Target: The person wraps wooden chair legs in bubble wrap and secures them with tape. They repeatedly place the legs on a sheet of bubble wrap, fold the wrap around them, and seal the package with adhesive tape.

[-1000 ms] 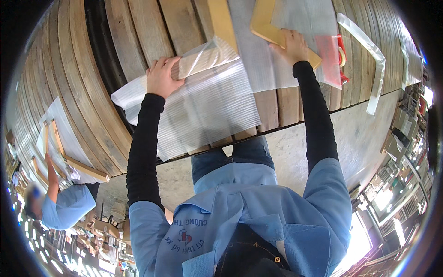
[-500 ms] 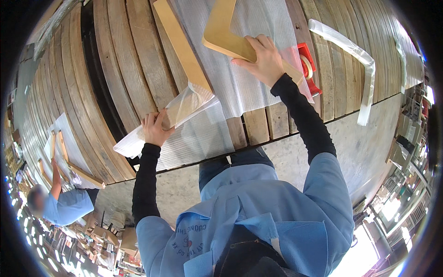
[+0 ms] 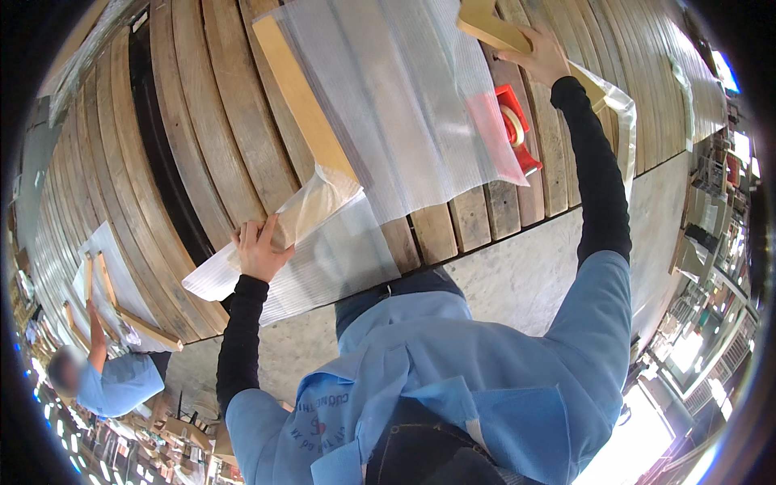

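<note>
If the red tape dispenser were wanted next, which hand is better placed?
Probably the right hand: it is much nearer the red tape dispenser, though it must let go of its wooden piece. The left hand is across the whitish sheet, on the wrapped end of another piece.

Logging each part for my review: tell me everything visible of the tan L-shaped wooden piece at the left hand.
The tan L-shaped wooden piece looks smooth and lies over the slatted wooden table. Its bare limb points away from the person, a translucent white ribbed sheet along its right side; its other limb, toward the lower left, is wrapped in similar sheeting. The left hand clasps this near its end.
</note>
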Demonstrator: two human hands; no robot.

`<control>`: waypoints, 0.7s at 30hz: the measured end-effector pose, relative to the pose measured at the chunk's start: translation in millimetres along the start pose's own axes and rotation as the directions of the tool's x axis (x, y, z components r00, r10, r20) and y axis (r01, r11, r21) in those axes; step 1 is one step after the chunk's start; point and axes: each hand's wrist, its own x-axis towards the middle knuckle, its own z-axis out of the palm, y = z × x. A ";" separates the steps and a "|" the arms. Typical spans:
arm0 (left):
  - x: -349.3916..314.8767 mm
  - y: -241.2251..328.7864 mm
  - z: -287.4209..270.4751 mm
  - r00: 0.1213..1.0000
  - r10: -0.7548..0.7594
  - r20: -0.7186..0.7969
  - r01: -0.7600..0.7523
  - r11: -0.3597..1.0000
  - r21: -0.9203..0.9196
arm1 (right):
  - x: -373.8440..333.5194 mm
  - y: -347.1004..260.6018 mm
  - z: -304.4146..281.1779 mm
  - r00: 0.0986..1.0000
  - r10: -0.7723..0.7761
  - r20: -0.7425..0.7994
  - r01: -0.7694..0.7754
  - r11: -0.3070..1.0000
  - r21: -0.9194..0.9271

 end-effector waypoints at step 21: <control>-25.7 73.0 50.3 0.999 -0.042 0.018 0.045 0.984 -0.170 | -57.6 -46.0 65.3 0.873 0.250 -0.418 -0.134 0.948 0.287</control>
